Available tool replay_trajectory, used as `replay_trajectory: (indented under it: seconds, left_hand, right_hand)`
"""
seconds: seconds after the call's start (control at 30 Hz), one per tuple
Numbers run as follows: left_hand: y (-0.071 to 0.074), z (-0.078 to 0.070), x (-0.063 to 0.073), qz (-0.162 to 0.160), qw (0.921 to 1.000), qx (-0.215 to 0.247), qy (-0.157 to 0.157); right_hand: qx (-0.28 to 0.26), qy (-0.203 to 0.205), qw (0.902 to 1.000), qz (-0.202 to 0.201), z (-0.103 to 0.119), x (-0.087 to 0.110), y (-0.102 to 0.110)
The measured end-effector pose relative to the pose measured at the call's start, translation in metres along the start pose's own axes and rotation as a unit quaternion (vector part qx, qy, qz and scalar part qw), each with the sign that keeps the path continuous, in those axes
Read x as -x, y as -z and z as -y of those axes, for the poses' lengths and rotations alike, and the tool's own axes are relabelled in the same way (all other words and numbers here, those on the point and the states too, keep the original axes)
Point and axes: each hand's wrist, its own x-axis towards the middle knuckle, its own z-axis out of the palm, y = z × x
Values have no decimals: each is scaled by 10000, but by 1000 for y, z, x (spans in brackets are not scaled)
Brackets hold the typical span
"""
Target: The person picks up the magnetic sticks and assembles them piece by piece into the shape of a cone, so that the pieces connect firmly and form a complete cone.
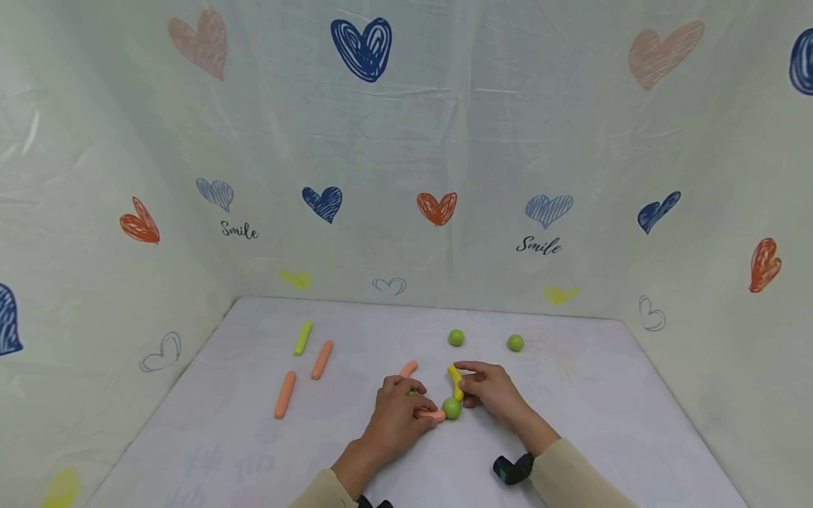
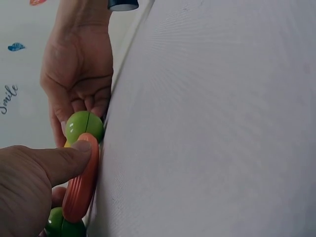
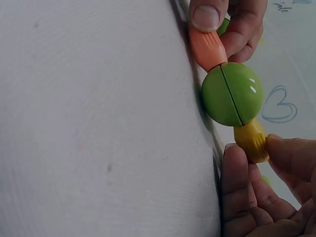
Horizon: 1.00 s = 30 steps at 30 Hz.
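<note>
My left hand [image 1: 396,415] pinches an orange rod [image 2: 80,190] with ribbed sides, low over the white table. One end of the rod meets a green ball [image 1: 452,408]. At its other end, in the left wrist view, sits a second green ball [image 2: 66,226], mostly covered by the left hand in the head view. Another orange rod [image 1: 409,367] pokes out beyond the left fingers. My right hand [image 1: 498,394] holds a yellow curved rod [image 1: 455,381] between thumb and fingers. In the right wrist view, the yellow rod's end meets the first green ball, opposite the orange one.
Two loose green balls, a nearer-centre one [image 1: 456,337] and a right one [image 1: 516,342], lie farther back. On the left are a lime rod [image 1: 303,338] and two orange rods, one farther [image 1: 322,360], one nearer [image 1: 285,394]. A heart-printed curtain [image 1: 406,141] rises behind the table [image 1: 610,395].
</note>
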Motion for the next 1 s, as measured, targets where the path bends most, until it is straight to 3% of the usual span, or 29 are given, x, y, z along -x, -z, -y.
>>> replay_trajectory:
  seconds: [0.3, 1.0]
  left_hand:
    - [-1, -3, 2, -8, 9999, -128, -18]
    - [-1, -7, 8, 117, 9999, -53, -29]
  right_hand:
    - [95, 66, 9990, -427, 0, 1, -7]
    - [1420, 221, 9837, -1081, 3, 5, -18]
